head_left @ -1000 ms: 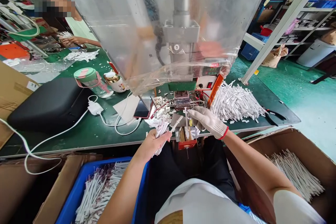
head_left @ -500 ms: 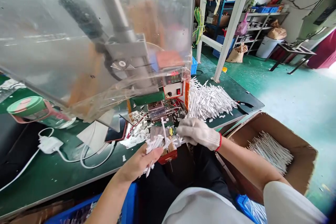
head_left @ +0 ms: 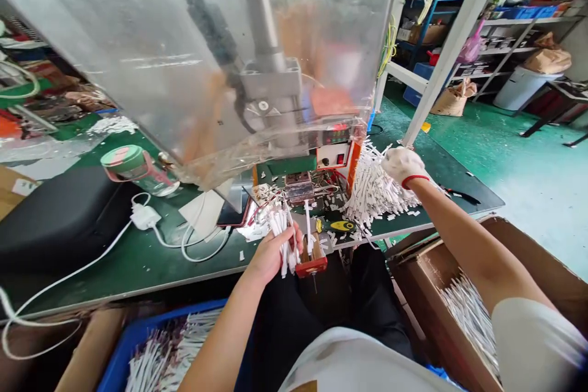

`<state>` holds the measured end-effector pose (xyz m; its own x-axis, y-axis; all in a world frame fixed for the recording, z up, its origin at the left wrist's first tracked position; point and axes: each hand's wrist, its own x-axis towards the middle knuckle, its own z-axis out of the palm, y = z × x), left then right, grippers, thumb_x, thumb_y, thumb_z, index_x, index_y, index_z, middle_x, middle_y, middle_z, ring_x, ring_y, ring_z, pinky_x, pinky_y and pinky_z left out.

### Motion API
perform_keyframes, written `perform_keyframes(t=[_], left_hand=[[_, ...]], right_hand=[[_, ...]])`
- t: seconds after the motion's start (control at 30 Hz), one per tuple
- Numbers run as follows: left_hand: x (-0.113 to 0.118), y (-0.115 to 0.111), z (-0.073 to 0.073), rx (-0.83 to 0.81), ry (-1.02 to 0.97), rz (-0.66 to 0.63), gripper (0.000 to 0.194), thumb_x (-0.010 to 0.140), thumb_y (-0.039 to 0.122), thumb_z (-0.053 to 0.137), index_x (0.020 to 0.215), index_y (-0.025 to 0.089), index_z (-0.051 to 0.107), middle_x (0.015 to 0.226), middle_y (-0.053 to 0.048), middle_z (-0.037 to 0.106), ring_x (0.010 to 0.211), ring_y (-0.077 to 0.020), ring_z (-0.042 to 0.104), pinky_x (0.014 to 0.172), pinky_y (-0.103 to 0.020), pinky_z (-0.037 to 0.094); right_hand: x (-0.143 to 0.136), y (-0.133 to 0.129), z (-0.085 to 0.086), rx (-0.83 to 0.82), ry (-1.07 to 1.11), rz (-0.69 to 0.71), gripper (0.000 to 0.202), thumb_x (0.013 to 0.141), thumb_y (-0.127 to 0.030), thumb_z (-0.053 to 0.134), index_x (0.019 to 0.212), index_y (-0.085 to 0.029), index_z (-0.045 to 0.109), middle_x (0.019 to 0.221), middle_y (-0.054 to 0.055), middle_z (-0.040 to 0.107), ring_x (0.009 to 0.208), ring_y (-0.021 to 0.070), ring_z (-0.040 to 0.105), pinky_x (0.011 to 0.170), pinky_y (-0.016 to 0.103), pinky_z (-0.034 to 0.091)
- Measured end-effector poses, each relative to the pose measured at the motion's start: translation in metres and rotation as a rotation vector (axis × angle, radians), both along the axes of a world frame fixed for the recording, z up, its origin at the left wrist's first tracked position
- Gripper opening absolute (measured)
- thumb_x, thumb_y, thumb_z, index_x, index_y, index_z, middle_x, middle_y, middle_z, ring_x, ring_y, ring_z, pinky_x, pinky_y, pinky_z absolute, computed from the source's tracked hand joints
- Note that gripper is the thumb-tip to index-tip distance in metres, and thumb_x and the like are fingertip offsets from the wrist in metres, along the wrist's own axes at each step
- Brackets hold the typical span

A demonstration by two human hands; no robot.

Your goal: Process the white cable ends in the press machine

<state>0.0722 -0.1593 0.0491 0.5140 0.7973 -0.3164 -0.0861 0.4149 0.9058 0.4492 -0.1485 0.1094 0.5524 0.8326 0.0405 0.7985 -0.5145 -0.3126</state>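
Note:
My left hand [head_left: 271,255], bare, is closed around a bundle of thin white strips [head_left: 280,233] in front of the machine. Beside it, a single white strip [head_left: 308,220] runs from the small metal fixture [head_left: 298,188] down towards a red-fronted holder [head_left: 312,267]. My right hand [head_left: 404,164], in a white glove with a red cuff, is at the top of a large pile of white strips [head_left: 374,193]. Its fingers look curled in; whatever they hold is hidden. A yellow-and-black tool handle [head_left: 342,226] lies near the bench edge.
A clear machine cover [head_left: 151,92] hangs over the bench. Leftward lie a phone [head_left: 233,211], white cables, a white adapter [head_left: 146,217] and a green-lidded bottle [head_left: 138,168]. Black-handled pliers [head_left: 462,195] lie right. Strips fill a blue bin [head_left: 117,349] and a cardboard box [head_left: 427,300].
My right hand has moved away from the holder, right and farther out to the pile, uncovering the yellow-and-black handle. My left hand still grips the bundle. The view has turned left.

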Motion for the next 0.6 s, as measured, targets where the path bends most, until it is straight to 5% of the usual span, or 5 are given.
perform_keyframes(t=[0.1,0.2,0.3,0.4,0.6], left_hand=[[0.002,0.003,-0.004,0.062,0.048,0.052,0.029,0.079,0.046,0.071,0.082,0.020,0.059,0.054,0.007,0.045,0.050,-0.0120,0.045,0.051,-0.026,0.038],[0.008,0.007,-0.012,0.173,0.168,0.131,0.027,0.079,0.044,0.073,0.084,0.021,0.061,0.048,0.010,0.040,0.043,-0.0097,0.034,0.047,-0.025,0.027],[0.019,0.010,-0.018,0.309,0.363,0.164,0.028,0.074,0.044,0.076,0.079,0.018,0.066,0.048,0.007,0.047,0.045,-0.0119,0.039,0.047,-0.025,0.025],[0.022,0.008,-0.016,0.321,0.398,0.138,0.035,0.075,0.046,0.073,0.059,0.020,0.057,0.044,0.007,0.043,0.043,-0.0114,0.037,0.047,-0.026,0.024],[-0.012,-0.005,-0.002,0.233,0.219,0.147,0.032,0.081,0.045,0.064,0.061,0.021,0.059,0.037,0.009,0.033,0.035,-0.0086,0.026,0.042,-0.025,0.020]], right_hand=[[0.013,-0.014,0.006,0.085,0.010,-0.142,0.020,0.081,-0.029,0.060,0.087,-0.015,0.073,0.082,0.017,0.072,0.090,0.0337,0.070,0.080,0.045,0.053],[0.006,-0.044,0.007,0.321,0.386,-0.169,0.018,0.076,-0.026,0.065,0.091,-0.017,0.067,0.067,0.006,0.068,0.065,0.0207,0.067,0.063,0.031,0.054],[-0.036,-0.076,0.000,0.435,0.887,-0.010,0.019,0.080,-0.034,0.069,0.085,-0.018,0.061,0.058,0.000,0.061,0.046,0.0125,0.056,0.043,0.022,0.046],[-0.098,-0.094,-0.015,0.265,1.226,0.146,0.032,0.084,-0.049,0.070,0.084,-0.019,0.060,0.056,-0.002,0.060,0.039,0.0107,0.052,0.034,0.020,0.041],[-0.188,-0.068,-0.048,0.086,1.403,0.219,0.034,0.085,-0.051,0.066,0.076,-0.021,0.054,0.051,-0.003,0.058,0.033,0.0100,0.049,0.029,0.019,0.036]])
